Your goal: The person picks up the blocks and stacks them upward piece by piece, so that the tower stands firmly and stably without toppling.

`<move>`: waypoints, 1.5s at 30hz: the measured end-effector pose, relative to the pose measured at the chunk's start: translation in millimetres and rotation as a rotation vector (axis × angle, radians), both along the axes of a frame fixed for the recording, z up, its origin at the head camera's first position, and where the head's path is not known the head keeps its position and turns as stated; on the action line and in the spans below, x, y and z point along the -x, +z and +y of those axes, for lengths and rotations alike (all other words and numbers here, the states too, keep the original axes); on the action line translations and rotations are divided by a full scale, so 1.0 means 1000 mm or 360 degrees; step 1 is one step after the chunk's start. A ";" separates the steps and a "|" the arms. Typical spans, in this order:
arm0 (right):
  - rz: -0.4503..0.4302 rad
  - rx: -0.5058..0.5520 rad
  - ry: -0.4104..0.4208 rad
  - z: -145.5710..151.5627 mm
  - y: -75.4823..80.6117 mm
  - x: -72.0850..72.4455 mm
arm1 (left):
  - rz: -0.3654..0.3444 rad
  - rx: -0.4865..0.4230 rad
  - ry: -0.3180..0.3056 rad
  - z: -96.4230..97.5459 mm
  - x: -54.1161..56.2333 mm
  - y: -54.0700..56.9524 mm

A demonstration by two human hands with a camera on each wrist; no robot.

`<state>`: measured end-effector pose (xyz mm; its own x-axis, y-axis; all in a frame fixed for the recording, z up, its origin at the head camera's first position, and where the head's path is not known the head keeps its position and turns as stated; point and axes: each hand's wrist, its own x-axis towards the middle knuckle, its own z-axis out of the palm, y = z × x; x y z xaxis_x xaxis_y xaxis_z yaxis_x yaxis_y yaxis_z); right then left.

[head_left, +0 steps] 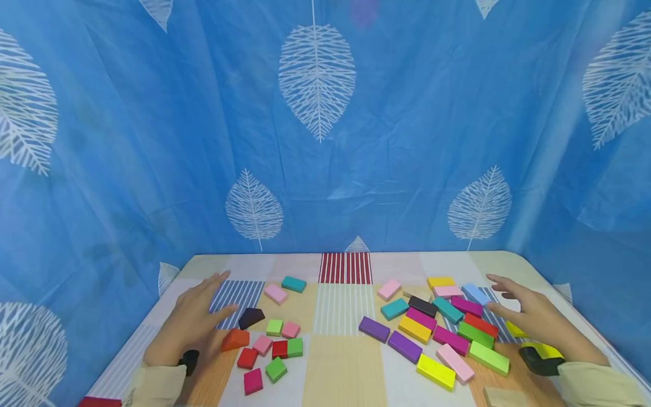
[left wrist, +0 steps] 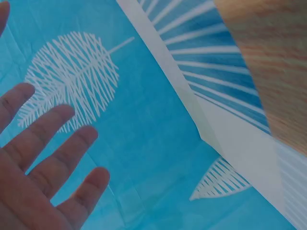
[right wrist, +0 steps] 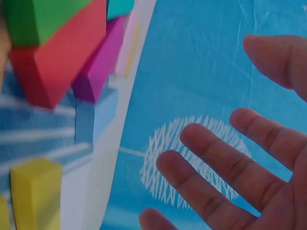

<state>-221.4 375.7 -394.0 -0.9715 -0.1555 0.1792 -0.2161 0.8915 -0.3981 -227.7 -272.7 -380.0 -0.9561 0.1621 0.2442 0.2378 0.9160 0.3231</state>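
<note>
My left hand (head_left: pixel 193 314) hovers at the left of the table, fingers spread and nothing in its grasp. Nearest to it are an orange-red block (head_left: pixel 235 340) and a black angular block (head_left: pixel 251 317). In the left wrist view its fingers (left wrist: pixel 72 155) are apart. On the right side my right hand (head_left: pixel 534 314) is held out with parted fingers, also holding nothing. A light blue block (head_left: pixel 476 294) and a magenta block (head_left: pixel 466 306) lie close to its fingertips. The right wrist view shows a red block (right wrist: pixel 62 57) and a yellow block (right wrist: pixel 36 191) beside this hand.
Small cubes, among them a green cube (head_left: pixel 276 369) and a red cube (head_left: pixel 247 358), lie left of the middle. Several long blocks, including a purple block (head_left: pixel 405 346), crowd the right. A blue leaf-print curtain (head_left: pixel 407 141) surrounds the patterned table (head_left: pixel 346 367).
</note>
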 end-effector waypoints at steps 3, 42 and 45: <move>-0.0073 0.0037 0.0049 -0.009 0.000 0.001 | -0.0059 -0.0020 -0.0045 0.007 0.005 0.005; -0.0492 0.0530 0.1020 -0.121 -0.003 0.056 | -0.0504 -0.0047 -0.0295 0.059 0.078 -0.002; -0.0512 0.0531 0.1068 -0.130 -0.002 0.059 | -0.0528 0.0000 -0.0284 0.062 0.083 -0.004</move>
<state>-280.5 245.7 -396.2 -0.7024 -0.7102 0.0470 -0.4919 0.4366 -0.7533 -310.5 -211.0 -383.9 -0.9399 0.3332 -0.0741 0.2760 0.8697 0.4093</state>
